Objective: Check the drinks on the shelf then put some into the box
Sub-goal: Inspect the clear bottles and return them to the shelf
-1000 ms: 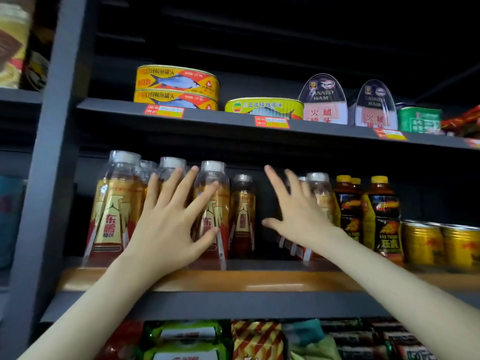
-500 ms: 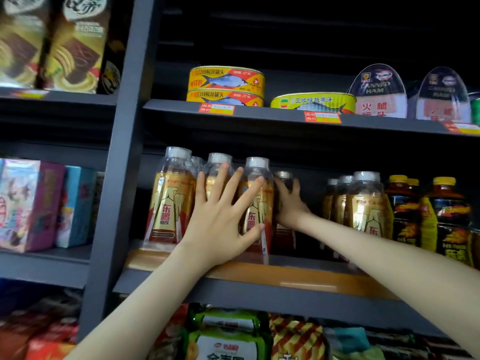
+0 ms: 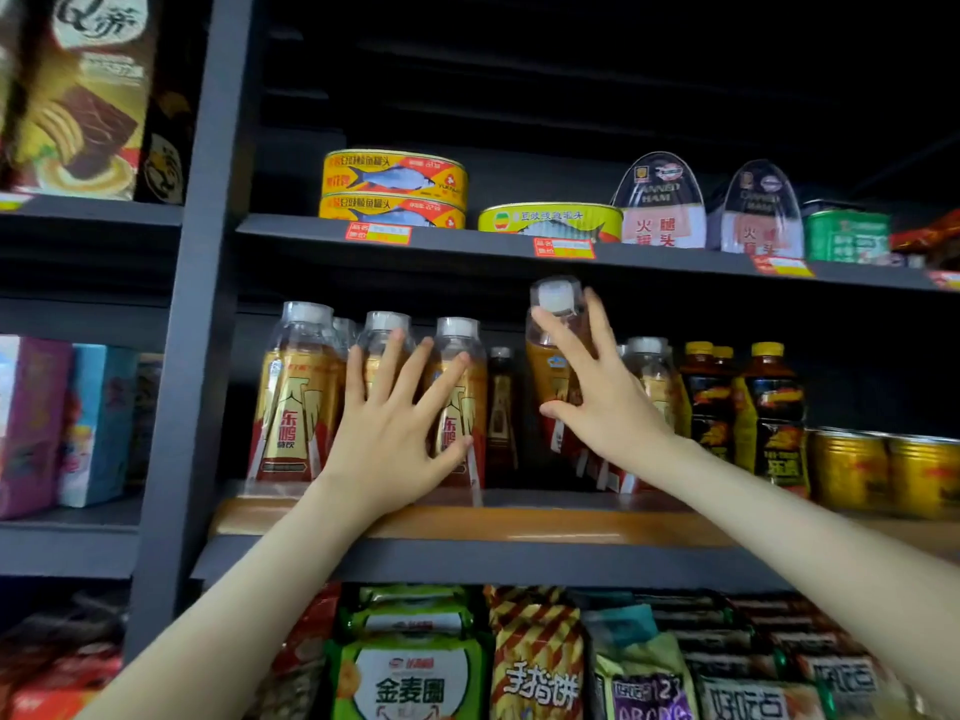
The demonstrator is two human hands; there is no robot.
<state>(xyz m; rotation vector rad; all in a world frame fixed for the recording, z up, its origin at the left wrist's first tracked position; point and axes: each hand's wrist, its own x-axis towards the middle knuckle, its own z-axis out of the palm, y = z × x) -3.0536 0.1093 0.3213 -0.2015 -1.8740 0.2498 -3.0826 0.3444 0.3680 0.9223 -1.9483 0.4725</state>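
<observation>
One bottle [image 3: 545, 361] has risen from the row, tilted, grasped by the right hand [image 3: 608, 413]; left of it, the left hand [image 3: 395, 439] still presses open-fingered on standing bottles [image 3: 291, 402].

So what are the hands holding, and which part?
The right hand grips a tilted bottle round its upper body, just below the cap. The left hand holds nothing; its straight fingers rest against the standing bottles.

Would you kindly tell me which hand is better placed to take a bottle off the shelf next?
Right, probably: the right hand grips a tilted bottle raised above its row, while the left hand rests flat on standing bottles.
</observation>
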